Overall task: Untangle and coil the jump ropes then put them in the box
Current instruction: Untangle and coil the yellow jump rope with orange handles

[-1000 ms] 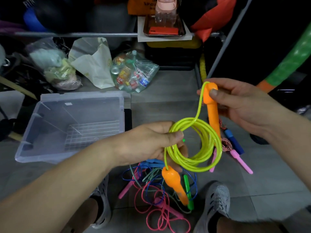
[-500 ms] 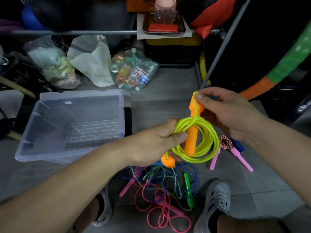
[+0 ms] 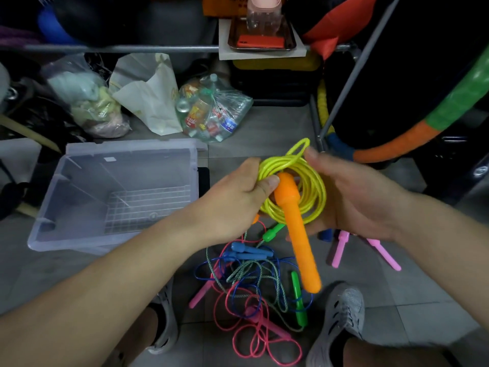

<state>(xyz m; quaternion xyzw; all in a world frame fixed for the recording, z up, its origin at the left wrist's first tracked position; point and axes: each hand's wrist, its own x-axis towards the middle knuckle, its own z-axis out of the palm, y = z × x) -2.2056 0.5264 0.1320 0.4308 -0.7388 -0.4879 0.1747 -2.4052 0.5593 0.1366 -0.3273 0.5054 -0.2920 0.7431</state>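
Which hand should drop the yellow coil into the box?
Left, likely. The left hand grips the yellow coil, thumb against the orange handle, and the box sits on that side. The right hand is on the coil's far side.

1. Dim indoor light from overhead; the tiled floor is evenly lit, while the shelving behind sinks into near-black.
2. Shadows are soft and faint; small highlights sit on the yellow jump rope and the clear box.
3. Wide-angle bending at the edges; the right hand is slightly motion-blurred.
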